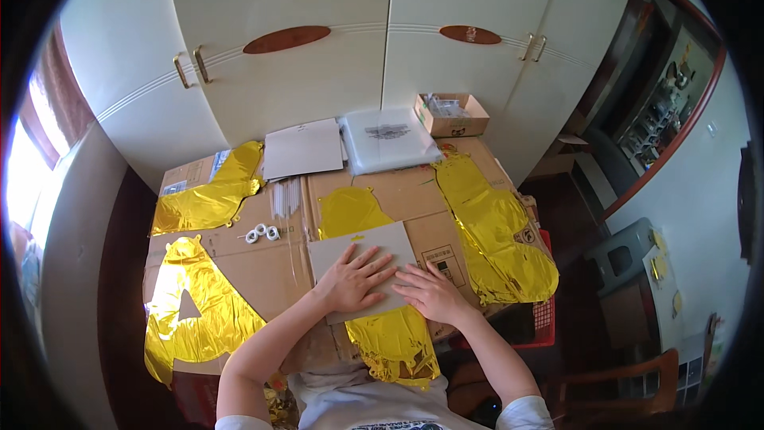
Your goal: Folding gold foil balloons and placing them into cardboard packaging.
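Observation:
Both palms lie flat on a light grey card [330, 259] with a small hang slot near its far edge. My left hand [352, 279] has its fingers spread over the middle of the card. Next to it, my right hand [430, 293] rests on the right part, fingers stretched out. Under the card lies a flat gold foil balloon [390, 338], its ends showing beyond the near and far edges. More uninflated gold foil balloons lie around: an A-shaped one [215, 295] at the near left, another [211, 199] at the far left, and one [497, 235] on the right.
Cardboard [278, 287] covers the table. Along the back are a stack of grey cards [302, 150], a pile of clear plastic bags [390, 139] and an open carton [454, 115]. White straws [286, 197] and small white rolls [261, 232] lie mid-left. A wooden chair [621, 382] stands at the near right.

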The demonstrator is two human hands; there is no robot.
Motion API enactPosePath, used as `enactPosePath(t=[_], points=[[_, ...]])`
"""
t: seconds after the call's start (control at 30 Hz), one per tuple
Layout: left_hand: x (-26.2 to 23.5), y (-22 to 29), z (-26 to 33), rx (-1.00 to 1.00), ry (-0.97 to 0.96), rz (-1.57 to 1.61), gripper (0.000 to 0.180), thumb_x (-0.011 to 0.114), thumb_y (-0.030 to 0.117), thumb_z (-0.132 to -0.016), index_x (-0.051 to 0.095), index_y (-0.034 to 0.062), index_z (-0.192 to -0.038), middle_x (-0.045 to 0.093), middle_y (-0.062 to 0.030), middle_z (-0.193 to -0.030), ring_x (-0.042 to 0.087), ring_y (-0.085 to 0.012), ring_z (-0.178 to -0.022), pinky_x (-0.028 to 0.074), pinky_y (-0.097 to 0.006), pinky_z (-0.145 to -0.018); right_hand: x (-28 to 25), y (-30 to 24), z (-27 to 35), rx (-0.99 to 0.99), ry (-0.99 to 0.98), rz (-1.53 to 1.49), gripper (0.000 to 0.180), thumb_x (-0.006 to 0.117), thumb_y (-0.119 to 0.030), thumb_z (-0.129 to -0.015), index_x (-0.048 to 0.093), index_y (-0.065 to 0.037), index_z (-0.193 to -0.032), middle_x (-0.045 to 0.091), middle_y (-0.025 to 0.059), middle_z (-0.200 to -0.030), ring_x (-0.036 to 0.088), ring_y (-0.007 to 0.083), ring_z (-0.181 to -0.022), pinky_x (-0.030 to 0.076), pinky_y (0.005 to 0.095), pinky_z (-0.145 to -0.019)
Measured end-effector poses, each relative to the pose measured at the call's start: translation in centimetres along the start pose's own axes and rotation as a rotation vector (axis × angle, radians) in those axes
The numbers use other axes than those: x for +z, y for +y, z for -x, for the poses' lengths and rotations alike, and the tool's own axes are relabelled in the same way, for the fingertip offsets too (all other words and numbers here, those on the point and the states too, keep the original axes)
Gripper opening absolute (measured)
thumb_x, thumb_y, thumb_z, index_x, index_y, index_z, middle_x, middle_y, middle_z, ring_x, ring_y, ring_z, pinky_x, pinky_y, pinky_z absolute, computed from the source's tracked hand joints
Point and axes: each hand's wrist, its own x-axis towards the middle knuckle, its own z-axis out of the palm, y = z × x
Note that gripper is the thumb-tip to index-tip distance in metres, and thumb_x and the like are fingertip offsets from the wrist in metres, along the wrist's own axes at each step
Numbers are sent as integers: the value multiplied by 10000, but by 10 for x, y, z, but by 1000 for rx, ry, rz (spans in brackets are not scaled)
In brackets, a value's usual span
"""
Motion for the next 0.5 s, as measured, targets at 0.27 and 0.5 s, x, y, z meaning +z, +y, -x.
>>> enactPosePath(t=[0.27,0.5], points=[[-3,-1,0,-7,-5,50,606,423,530,-960,376,237,-1489,351,-20,-1551,279,-273,-1451,156,-585,-1163,-28,-22,34,-79,-37,-16,448,582,-137,-854,588,-161,-1301,537,44,-1389,455,221,-1333,284,518,-1139],[-15,-5,-11,-11,-47,37,588,445,502,-961,383,239,-1483,372,-1,-1539,297,-258,-1444,137,-607,-1162,-50,-34,89,-35,-281,55,776,696,-241,-745,403,-229,-1464,384,45,-1514,352,237,-1404,249,511,-1164]])
